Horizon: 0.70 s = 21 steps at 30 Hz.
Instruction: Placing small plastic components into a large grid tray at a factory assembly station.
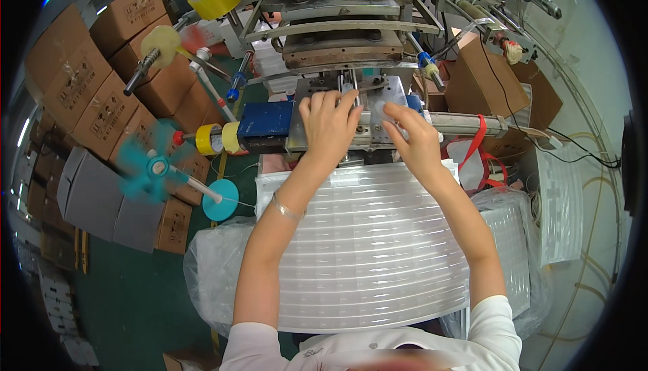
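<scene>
My left hand is over the left part of a metal fixture on the machine bed, fingers bent, index finger and thumb close together. A small clear piece shows at its fingertips; whether it is gripped is hard to see. On the fixture's right side, my right hand has its thumb and fingers apart, near a pale translucent spot on the plate. Below both forearms lies a stack of clear ribbed plastic sheets or trays. The press head hangs above the fixture.
A blue metal block and yellow tape rolls are left of the fixture. A teal fan stands near stacked cartons. To the right are a red strap, an open carton, cables and bagged plastic sheets.
</scene>
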{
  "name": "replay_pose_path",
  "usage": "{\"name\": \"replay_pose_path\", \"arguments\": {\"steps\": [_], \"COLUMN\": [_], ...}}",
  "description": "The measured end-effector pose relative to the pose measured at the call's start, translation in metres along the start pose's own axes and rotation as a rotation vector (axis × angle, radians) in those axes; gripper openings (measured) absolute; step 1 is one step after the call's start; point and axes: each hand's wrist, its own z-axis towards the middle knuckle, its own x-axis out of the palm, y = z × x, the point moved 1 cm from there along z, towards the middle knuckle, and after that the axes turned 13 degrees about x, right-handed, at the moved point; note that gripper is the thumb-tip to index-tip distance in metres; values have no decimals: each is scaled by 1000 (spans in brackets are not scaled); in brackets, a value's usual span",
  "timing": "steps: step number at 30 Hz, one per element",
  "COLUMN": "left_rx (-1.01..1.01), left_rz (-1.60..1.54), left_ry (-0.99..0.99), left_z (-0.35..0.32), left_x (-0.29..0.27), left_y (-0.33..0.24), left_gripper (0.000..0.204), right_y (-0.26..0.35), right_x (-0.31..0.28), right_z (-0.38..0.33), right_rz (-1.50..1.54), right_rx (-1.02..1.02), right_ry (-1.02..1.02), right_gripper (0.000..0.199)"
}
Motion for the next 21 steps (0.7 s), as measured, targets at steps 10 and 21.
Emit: {"name": "replay_pose_path", "arguments": {"steps": [10,21], "left_rx": [62,122], "left_rz": [-136,-144], "left_ry": [371,606], "left_z": [-58,-97], "left_x": [-46,-19], "left_y": [-33,-21], "left_gripper": [22,24], "right_y": [-26,6], "right_x": [47,16], "right_z": [48,-29], "right_rz": [-277,-33], "right_rx": [-51,-41], "right_ry": [9,222], "right_gripper": [22,35]}}
